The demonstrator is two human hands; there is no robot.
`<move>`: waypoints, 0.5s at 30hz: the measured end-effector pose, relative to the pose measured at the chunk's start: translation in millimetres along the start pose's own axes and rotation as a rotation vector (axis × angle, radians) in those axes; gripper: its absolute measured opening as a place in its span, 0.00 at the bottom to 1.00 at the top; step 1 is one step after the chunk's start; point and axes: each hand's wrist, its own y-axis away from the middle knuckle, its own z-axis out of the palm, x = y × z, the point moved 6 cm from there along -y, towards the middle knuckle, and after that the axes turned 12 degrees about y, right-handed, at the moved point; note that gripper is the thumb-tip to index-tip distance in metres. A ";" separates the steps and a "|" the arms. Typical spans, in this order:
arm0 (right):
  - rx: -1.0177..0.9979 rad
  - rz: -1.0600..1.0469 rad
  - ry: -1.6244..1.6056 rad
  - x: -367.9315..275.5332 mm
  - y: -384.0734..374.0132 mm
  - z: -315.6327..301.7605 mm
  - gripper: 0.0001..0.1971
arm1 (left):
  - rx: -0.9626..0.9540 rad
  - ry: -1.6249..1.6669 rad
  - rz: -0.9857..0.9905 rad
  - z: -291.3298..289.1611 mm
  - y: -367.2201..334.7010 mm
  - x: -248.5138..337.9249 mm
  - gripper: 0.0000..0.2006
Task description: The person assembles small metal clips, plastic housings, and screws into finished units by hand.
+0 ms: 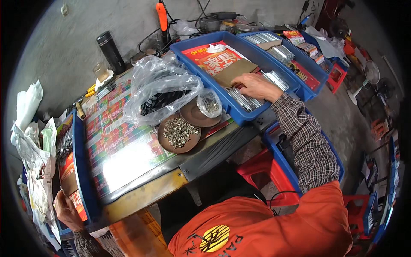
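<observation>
The silvery metal rods (pixel 246 101) lie directly under the fingers of the right hand (pixel 257 88), packed side by side in the near end of the blue bin (pixel 256 115). That hand is curled palm-down over them; whether it has closed on any rod cannot be told, as its back hides the fingertips. Just beyond it on the right lies another bundle of rods (pixel 275 80); ahead and to its left, a brown cardboard piece (pixel 234 73).

Judging by their shine, the rods should be stiff, smooth and rather slippery, each one light but a fistful weighty, and unlikely to break. A pinch around mid-length would balance one best; lying so close together, they offer fingertips little room.

Far off, the left hand (pixel 68 212) is at the left-hand blue tray (pixel 81 171), fingers bent; what it grips, if anything, is unclear.
</observation>
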 end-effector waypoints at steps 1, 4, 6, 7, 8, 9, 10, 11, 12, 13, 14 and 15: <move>0.001 0.001 -0.002 0.8 -1.0 -0.5 0.15 | 0.002 0.018 0.041 4.3 0.5 7.4 0.11; -0.074 -0.008 -0.009 1.9 -2.8 2.3 0.15 | -0.010 0.044 0.077 15.0 2.2 31.8 0.11; -0.102 0.011 0.001 0.9 -2.1 2.8 0.13 | -0.017 0.076 0.049 18.0 2.3 51.1 0.11; -0.102 0.012 0.001 1.9 -1.7 2.6 0.13 | -0.009 0.074 0.066 19.7 2.1 58.3 0.11; -0.110 0.012 -0.005 3.3 -1.7 2.9 0.12 | 0.000 0.071 0.082 20.1 2.4 62.8 0.11; -0.122 0.012 -0.010 4.0 -2.7 4.7 0.12 | -0.043 0.088 0.036 20.1 3.2 62.9 0.12; -0.125 0.010 -0.009 4.6 -3.3 6.3 0.12 | -0.045 0.088 0.033 18.7 3.6 66.6 0.12; -0.107 -0.002 -0.011 5.0 -4.0 7.2 0.11 | -0.057 0.100 0.032 18.3 4.8 72.1 0.11; -0.087 -0.013 -0.012 6.2 -2.5 6.9 0.10 | -0.068 0.114 0.034 17.9 5.6 80.2 0.11; -0.087 -0.013 -0.009 9.1 -1.7 9.0 0.10 | -0.067 0.116 0.032 17.1 6.5 86.3 0.11; -0.064 -0.038 -0.011 11.1 -1.3 9.9 0.10 | -0.042 0.112 0.065 14.8 7.5 94.1 0.11; -0.041 -0.066 -0.014 10.4 -2.4 9.9 0.09 | -0.018 0.104 0.095 13.4 8.7 101.8 0.10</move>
